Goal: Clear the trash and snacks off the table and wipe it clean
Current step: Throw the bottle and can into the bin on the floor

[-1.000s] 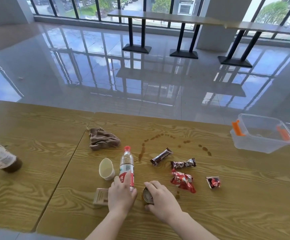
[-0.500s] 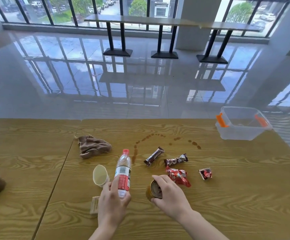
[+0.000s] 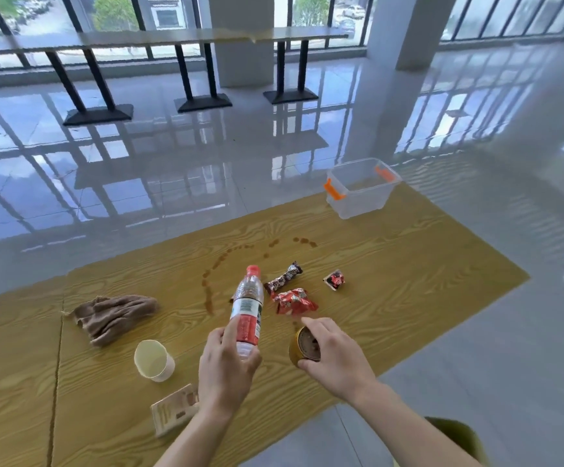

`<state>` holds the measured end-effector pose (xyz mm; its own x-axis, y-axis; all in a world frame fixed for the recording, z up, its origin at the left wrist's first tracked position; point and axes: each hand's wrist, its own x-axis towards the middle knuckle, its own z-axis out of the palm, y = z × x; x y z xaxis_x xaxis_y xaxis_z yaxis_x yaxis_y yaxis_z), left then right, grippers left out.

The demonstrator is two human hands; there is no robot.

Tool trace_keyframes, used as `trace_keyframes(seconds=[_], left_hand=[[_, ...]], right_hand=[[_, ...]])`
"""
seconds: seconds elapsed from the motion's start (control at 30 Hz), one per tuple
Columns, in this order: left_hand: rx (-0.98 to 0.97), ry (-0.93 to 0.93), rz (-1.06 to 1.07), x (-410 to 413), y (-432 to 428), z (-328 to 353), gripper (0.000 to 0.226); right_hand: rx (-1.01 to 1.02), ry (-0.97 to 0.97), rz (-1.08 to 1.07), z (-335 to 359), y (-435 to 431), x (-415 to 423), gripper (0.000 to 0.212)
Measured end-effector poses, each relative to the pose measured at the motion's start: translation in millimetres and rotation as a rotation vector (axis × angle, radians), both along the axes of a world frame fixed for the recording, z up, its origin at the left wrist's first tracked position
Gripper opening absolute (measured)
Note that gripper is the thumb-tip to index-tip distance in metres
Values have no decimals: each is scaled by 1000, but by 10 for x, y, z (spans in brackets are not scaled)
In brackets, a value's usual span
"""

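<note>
Leftmost, a crumpled brown cloth (image 3: 113, 316) is lying on the wooden bench (image 3: 408, 298), near the seam between two boards. Just right of it and nearer the person, a white paper cup (image 3: 153, 359) is lying tipped over, its mouth facing the camera. Below the cup, a small tan carton (image 3: 175, 408) is lying flat at the bench's near edge, partly hidden by the left forearm.

Next, the left hand (image 3: 225, 369) is gripping the lower part of a clear plastic bottle (image 3: 248, 310) with a red cap and red-and-white label; the bottle is tilting away from the person, its cap pointing toward the far side. A trail of brown drips (image 3: 208, 293) is arcing across the bench beyond it.

Further right, the right hand (image 3: 336, 357) is closing around a small gold-rimmed can (image 3: 304, 345), thumb below and fingers above, its dark open top showing.

Beyond the can, a red wrapper (image 3: 294, 301) is lying just beside a dark candy bar (image 3: 283, 278); a small red packet (image 3: 334, 279) is sitting apart to the right.

Farthest right, a clear plastic box (image 3: 361, 188) with orange clips is standing at the far corner, well apart from the rest.
</note>
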<state>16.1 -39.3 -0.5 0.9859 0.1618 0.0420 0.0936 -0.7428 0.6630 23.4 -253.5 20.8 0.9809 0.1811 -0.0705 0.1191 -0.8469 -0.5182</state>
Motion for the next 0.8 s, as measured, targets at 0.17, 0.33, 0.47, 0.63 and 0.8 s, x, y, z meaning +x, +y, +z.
trace_keyframes(seconds=[0.17, 0.33, 0.47, 0.63, 0.8], left_hand=[[10, -25, -111, 7, -528, 118, 71], [19, -41, -194, -141, -1208, 198, 73], [9, -63, -239, -358, -1925, 250, 72], [-27, -60, -332, -706, -2912, 221, 67], [2, -29, -484, -1016, -3716, 143, 69]], right_hand=[[0, -16, -146, 72, -489, -243, 80], [52, -23, -271, 128, -1157, -585, 80], [52, -51, -334, 140, -1840, -934, 80], [70, -44, -401, 41, -2751, -1353, 78], [76, 28, -526, -133, -3509, -1694, 79]])
